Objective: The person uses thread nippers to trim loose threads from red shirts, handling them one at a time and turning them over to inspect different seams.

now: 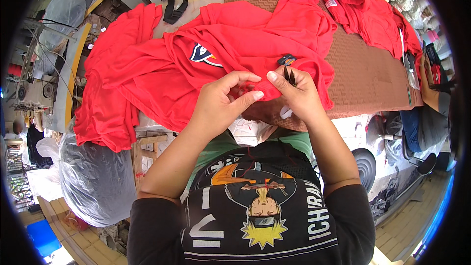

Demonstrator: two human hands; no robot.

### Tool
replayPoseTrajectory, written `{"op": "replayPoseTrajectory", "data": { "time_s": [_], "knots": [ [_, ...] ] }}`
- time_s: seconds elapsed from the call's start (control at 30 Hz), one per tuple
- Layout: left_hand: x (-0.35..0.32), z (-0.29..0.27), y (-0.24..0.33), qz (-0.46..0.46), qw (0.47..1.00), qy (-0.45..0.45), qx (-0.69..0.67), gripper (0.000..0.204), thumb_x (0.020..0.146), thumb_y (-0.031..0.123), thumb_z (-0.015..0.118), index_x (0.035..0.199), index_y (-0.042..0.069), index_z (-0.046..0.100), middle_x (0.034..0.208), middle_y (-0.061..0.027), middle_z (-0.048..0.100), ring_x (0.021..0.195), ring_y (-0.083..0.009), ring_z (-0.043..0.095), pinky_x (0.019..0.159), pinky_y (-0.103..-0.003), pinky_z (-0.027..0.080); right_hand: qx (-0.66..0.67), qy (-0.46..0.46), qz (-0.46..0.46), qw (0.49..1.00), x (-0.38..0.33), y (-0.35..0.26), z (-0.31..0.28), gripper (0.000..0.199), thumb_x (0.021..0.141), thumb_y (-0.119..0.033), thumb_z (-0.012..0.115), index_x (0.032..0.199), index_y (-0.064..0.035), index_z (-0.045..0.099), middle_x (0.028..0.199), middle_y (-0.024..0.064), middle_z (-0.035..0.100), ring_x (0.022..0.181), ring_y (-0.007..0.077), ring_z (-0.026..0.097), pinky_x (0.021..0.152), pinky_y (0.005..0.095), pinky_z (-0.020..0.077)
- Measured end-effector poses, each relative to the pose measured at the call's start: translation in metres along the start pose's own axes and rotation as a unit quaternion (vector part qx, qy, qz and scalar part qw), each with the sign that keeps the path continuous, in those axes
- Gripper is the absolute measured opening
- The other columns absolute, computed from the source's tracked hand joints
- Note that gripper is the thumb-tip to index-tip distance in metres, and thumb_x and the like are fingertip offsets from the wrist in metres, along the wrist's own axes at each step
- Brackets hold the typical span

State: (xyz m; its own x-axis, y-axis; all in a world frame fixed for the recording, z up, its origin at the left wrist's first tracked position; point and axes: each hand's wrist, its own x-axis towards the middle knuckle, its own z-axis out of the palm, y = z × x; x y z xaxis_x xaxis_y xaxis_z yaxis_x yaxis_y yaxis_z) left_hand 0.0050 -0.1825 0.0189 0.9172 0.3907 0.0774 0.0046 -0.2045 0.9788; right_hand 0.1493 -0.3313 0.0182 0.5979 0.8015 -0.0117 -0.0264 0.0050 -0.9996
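A red garment (235, 39) lies spread and rumpled in front of me, with a dark blue, white and orange patch (205, 55) on it. Close to its near edge, my left hand (223, 98) has thumb and index finger apart; its other fingers are partly hidden behind them. My right hand (301, 93) is closed around small dark thread snips (290, 76), whose pointed blades stick up between the fingers. Its thumb points toward the left hand. Just beyond the right hand, a small dark tag (286, 60) rests on the red cloth.
Brown textured cloth (363, 78) covers the table. More red garments (363, 17) lie at the far right, and red cloth (105, 118) hangs off the left side. A black strap (174, 7) is at the back. Another person's arm (431, 93) shows at the right edge.
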Motion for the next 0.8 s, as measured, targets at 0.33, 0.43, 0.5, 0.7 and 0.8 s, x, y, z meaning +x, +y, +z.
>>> {"op": "replayPoseTrajectory", "data": {
  "time_s": [0.33, 0.43, 0.5, 0.7, 0.8],
  "knots": [
    [0.001, -0.004, 0.001, -0.054, 0.992, -0.034, -0.111, 0.025, 0.092, 0.007, 0.066, 0.117, 0.001, 0.067, 0.106, -0.0023, 0.069, 0.09, -0.0053, 0.06, 0.081, -0.021, 0.049, -0.011, -0.049, -0.023, 0.998, 0.006, 0.008, 0.003, 0.019, 0.096, -0.02, 0.064, 0.086, -0.0038, 0.064, 0.072, -0.0086, 0.051, 0.067, 0.0005, 0.042, 0.059, 0.0193, 0.0357],
    [0.002, -0.002, 0.005, -0.081, 0.987, -0.026, -0.139, 0.024, 0.093, 0.008, 0.066, 0.115, 0.0, 0.068, 0.099, -0.002, 0.07, 0.087, -0.0052, 0.06, 0.078, -0.021, 0.049, -0.056, -0.043, -0.015, 0.997, 0.004, -0.002, 0.004, 0.018, 0.096, -0.017, 0.065, 0.086, -0.0023, 0.064, 0.073, -0.0076, 0.052, 0.068, 0.0012, 0.043, 0.06, 0.0203, 0.0376],
    [0.001, -0.006, 0.009, -0.124, 0.983, -0.042, -0.131, 0.024, 0.093, 0.009, 0.066, 0.115, 0.0, 0.068, 0.095, -0.0015, 0.07, 0.084, -0.0048, 0.06, 0.075, -0.021, 0.049, -0.097, -0.029, -0.036, 0.994, 0.004, -0.004, 0.003, 0.016, 0.094, -0.016, 0.067, 0.087, -0.0011, 0.064, 0.074, -0.0046, 0.054, 0.068, 0.0035, 0.046, 0.061, 0.0223, 0.0398],
    [0.0, -0.005, 0.01, -0.083, 0.994, -0.038, -0.065, 0.016, 0.095, 0.012, 0.064, 0.105, 0.0, 0.069, 0.089, -0.0005, 0.068, 0.079, -0.0036, 0.058, 0.07, -0.02, 0.048, -0.29, 0.04, -0.218, 0.931, 0.005, -0.022, -0.003, 0.02, 0.083, -0.016, 0.075, 0.089, -0.0006, 0.065, 0.079, 0.0081, 0.063, 0.068, 0.0199, 0.06, 0.065, 0.0314, 0.0482],
    [0.0, -0.003, 0.007, -0.053, 0.996, -0.029, -0.069, 0.014, 0.096, 0.012, 0.063, 0.101, 0.0, 0.066, 0.089, 0.0004, 0.067, 0.078, -0.0033, 0.056, 0.07, -0.02, 0.047, -0.366, -0.03, -0.143, 0.919, -0.003, -0.046, -0.017, 0.029, 0.078, -0.021, 0.078, 0.094, -0.002, 0.064, 0.091, 0.0123, 0.065, 0.077, 0.0281, 0.066, 0.067, 0.0369, 0.0515]
  ]
}}
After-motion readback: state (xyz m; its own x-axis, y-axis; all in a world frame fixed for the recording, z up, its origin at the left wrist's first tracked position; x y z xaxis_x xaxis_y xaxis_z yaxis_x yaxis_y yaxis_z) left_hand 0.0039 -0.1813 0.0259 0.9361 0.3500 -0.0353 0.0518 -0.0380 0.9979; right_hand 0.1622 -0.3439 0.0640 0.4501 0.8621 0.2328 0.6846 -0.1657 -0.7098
